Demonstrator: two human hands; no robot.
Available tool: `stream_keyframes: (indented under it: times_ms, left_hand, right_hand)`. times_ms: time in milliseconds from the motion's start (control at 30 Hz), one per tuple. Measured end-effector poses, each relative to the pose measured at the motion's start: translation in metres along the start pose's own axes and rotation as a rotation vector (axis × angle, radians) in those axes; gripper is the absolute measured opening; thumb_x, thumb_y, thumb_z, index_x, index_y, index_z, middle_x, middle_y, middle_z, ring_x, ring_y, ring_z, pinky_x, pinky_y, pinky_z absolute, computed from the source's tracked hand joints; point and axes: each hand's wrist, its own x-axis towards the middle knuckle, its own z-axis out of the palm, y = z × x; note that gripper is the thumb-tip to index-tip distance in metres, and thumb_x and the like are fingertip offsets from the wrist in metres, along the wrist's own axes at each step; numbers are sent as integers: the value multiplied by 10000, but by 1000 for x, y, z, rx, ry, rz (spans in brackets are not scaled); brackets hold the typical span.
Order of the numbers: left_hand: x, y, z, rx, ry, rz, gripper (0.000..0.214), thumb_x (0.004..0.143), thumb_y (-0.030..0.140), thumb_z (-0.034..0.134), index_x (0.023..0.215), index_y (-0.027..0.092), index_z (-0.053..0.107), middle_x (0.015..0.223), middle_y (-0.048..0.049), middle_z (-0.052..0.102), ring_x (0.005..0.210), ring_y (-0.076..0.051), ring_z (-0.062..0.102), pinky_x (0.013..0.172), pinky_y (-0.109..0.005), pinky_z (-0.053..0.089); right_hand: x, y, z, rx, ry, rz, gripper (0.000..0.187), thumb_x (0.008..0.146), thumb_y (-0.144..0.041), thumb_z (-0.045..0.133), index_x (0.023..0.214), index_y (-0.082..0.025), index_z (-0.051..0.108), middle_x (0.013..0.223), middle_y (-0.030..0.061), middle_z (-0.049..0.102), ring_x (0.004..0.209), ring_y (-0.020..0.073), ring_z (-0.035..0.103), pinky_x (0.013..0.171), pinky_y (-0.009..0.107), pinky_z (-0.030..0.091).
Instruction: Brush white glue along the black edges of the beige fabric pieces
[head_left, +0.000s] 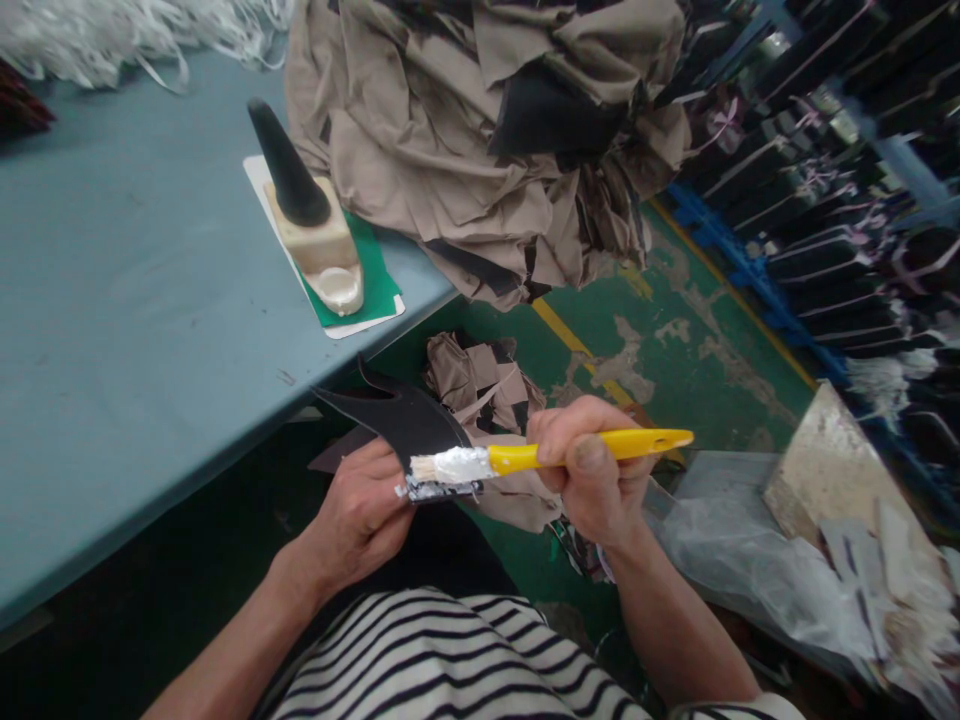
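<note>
My right hand (592,465) is closed round the yellow handle of a paintbrush (517,458), its handle end pointing right. White paste coats the brush's bristles, which lie over the near edge of a black shoe-upper-like piece (409,415). White smears show along that edge. My left hand (364,505) grips the black piece from the left side, fingers bent under and behind it; its thumb is partly hidden. The piece curves up toward the table edge and ends in two pointed tips. Both hands are in front of my body, just off the table.
On the blue table (150,300) stands a cream block with a black handle (315,220), over a green and white sheet. Brown and black fabric (427,130) is heaped at the back. White strips (142,40) lie far left. A rack with dark bundles (825,200) and a plastic-covered container (735,530) are at right.
</note>
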Motion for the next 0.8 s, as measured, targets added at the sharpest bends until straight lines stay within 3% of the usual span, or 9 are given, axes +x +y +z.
stream_keyframes:
  times_ms: [100, 233, 433, 567, 800]
  left_hand:
    - [-3, 1, -1, 4, -9, 1, 309, 828, -66, 466, 835, 242, 495, 671, 21, 588, 605, -176, 490, 599, -301, 383]
    - [-7, 3, -3, 15, 1, -22, 309, 830, -63, 471, 852, 241, 521, 687, 6, 619, 626, -184, 521, 619, -300, 410]
    - [-9, 6, -5, 21, 26, -31, 291, 844, -44, 488, 819, 245, 504, 639, 24, 579, 575, -175, 499, 593, -303, 383]
    - [-11, 8, -6, 18, 37, -31, 286, 860, -39, 491, 843, 246, 513, 660, 24, 598, 596, -177, 532, 607, -305, 402]
    - [-19, 11, -6, -7, 45, -37, 298, 850, -44, 485, 813, 251, 480, 620, 41, 549, 559, -169, 498, 595, -309, 392]
  right_hand:
    - [-1, 1, -2, -62, -69, 46, 379, 1039, -494, 619, 803, -206, 691, 514, -63, 463, 424, 97, 399, 479, 247, 365]
    - [-2, 1, -5, 28, 11, 26, 302, 1069, -385, 592, 839, -214, 689, 523, -73, 460, 402, 79, 355, 440, 219, 281]
    - [-8, -1, -3, -36, -32, 22, 344, 1051, -447, 608, 823, -205, 698, 541, -60, 474, 418, 89, 383, 459, 244, 345]
    - [-12, -4, -4, 18, 36, -25, 318, 1069, -412, 600, 841, -213, 697, 538, -69, 459, 411, 78, 347, 455, 235, 305]
    - [-22, -6, -1, 15, 9, -9, 304, 1068, -396, 589, 858, -212, 708, 566, -57, 489, 434, 89, 401, 477, 247, 343]
